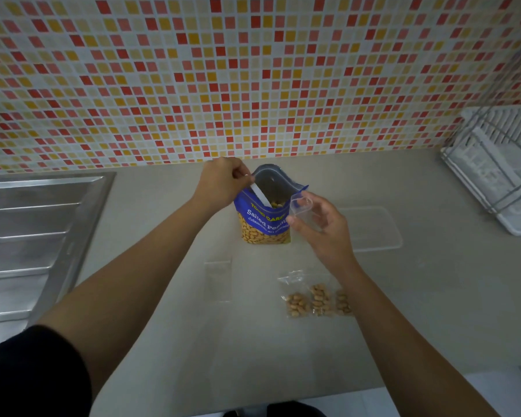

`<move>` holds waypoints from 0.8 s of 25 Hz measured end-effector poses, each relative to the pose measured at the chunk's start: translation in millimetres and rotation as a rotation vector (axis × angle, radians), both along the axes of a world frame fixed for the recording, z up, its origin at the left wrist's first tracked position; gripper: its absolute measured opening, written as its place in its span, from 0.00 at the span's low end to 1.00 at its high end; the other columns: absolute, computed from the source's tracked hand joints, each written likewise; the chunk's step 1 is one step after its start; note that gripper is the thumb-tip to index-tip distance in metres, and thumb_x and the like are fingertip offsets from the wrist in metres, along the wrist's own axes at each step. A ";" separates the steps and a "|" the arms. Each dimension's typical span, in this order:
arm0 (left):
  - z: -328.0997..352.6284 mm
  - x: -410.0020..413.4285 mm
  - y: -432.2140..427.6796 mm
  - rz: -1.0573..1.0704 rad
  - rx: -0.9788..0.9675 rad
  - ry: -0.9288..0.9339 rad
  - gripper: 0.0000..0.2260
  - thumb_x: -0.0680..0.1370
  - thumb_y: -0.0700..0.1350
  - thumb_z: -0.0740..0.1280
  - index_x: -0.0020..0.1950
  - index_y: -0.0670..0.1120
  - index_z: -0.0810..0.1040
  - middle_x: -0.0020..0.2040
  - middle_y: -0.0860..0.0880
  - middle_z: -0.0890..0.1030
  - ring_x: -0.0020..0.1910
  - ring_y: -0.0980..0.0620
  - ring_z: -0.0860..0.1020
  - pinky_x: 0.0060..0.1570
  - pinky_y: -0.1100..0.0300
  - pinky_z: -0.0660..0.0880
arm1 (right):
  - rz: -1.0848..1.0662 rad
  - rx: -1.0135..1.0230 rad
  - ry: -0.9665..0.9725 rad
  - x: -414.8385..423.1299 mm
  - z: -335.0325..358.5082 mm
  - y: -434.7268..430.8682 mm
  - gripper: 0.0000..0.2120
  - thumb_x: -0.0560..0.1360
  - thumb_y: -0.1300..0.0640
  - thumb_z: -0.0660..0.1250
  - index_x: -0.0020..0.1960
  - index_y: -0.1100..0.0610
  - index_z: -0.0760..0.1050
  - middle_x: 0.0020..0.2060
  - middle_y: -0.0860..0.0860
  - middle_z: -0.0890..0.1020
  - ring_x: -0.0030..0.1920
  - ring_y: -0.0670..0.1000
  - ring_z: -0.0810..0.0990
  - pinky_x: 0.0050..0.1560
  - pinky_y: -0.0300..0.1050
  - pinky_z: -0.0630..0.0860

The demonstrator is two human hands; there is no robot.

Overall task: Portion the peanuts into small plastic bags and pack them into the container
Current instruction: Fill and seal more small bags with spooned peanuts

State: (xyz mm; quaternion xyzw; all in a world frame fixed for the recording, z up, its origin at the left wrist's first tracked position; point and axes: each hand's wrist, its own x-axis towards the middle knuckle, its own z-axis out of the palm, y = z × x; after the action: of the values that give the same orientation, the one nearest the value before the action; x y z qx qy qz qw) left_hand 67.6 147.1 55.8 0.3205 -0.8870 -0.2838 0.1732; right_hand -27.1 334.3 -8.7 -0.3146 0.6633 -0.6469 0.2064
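Observation:
A blue bag of salted peanuts (263,219) stands open on the counter near the wall. My left hand (223,180) grips the handle of a white spoon (260,195) that dips into the bag's mouth. My right hand (324,227) holds a small empty clear plastic bag (301,206) beside the peanut bag's right edge. Three small filled bags of peanuts (316,299) lie in front. An empty small bag (218,279) lies flat to their left. A clear container (373,228) sits to the right, behind my right hand.
A steel sink drainboard (33,236) takes up the left side. A white dish rack (500,167) with wire frame stands at the far right. The mosaic tile wall (253,79) rises behind the counter (253,350).

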 end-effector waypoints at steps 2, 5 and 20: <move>6.2 -11.3 0.1 -0.098 0.057 -0.005 0.07 0.76 0.45 0.68 0.48 0.42 0.80 0.44 0.46 0.81 0.42 0.56 0.75 0.36 0.70 0.68 | -0.027 -0.010 -0.041 -8.2 -1.6 -4.2 0.23 0.64 0.51 0.76 0.58 0.48 0.76 0.53 0.48 0.83 0.55 0.48 0.80 0.57 0.44 0.75; 9.1 -27.5 4.9 -0.265 0.041 -0.158 0.07 0.76 0.48 0.67 0.46 0.44 0.79 0.38 0.51 0.77 0.42 0.53 0.75 0.35 0.69 0.68 | -0.043 -0.025 -0.066 -17.6 -2.4 -9.5 0.22 0.62 0.47 0.75 0.55 0.46 0.77 0.51 0.46 0.83 0.53 0.47 0.80 0.59 0.48 0.75; 1.2 -58.5 23.1 0.062 0.078 -0.237 0.10 0.77 0.41 0.59 0.44 0.36 0.76 0.39 0.43 0.78 0.39 0.46 0.77 0.36 0.58 0.72 | -0.015 0.052 -0.032 -36.7 -0.9 -15.4 0.21 0.61 0.44 0.75 0.53 0.44 0.78 0.50 0.47 0.83 0.53 0.48 0.80 0.60 0.56 0.75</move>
State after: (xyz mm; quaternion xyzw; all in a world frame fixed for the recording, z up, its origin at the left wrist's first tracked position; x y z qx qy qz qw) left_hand 9.0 170.2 57.0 0.3856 -0.8791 -0.2729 0.0632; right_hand -63.8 318.8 -9.7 -0.2936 0.6788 -0.6360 0.2204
